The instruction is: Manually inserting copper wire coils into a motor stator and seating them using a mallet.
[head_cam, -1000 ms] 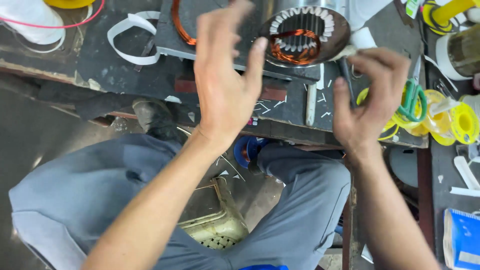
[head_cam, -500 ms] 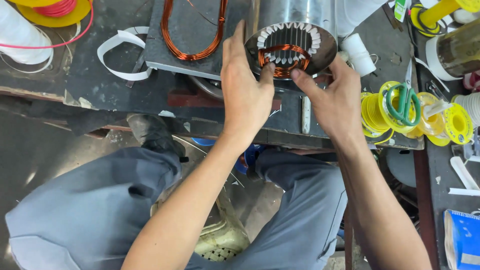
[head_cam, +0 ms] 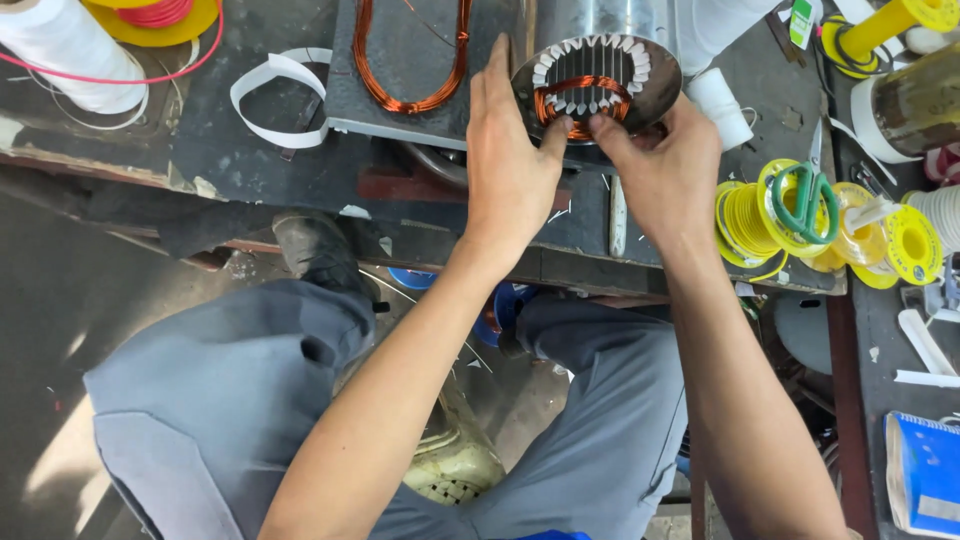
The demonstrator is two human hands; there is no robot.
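A round metal motor stator (head_cam: 598, 72) with white slot liners stands on the dark workbench (head_cam: 250, 170), a copper wire coil (head_cam: 575, 98) lying in its bore. My left hand (head_cam: 510, 165) rests against the stator's left rim, thumb pressing on the copper coil. From the right, my right hand (head_cam: 665, 165) cups the lower rim, its fingertips pushing on the same coil. A second loose copper coil (head_cam: 405, 60) lies on a grey plate left of the stator.
Yellow wire spools (head_cam: 745, 215) with green-handled scissors (head_cam: 805, 200) sit at the right. A white tape loop (head_cam: 275, 95), a white thread cone (head_cam: 65, 50) and a yellow reel with red wire (head_cam: 150, 15) lie at the left. My grey-trousered knees are below the bench edge.
Both hands moved up from in front of the bench onto the stator and now press on its copper coil. The view has shifted slightly downward.
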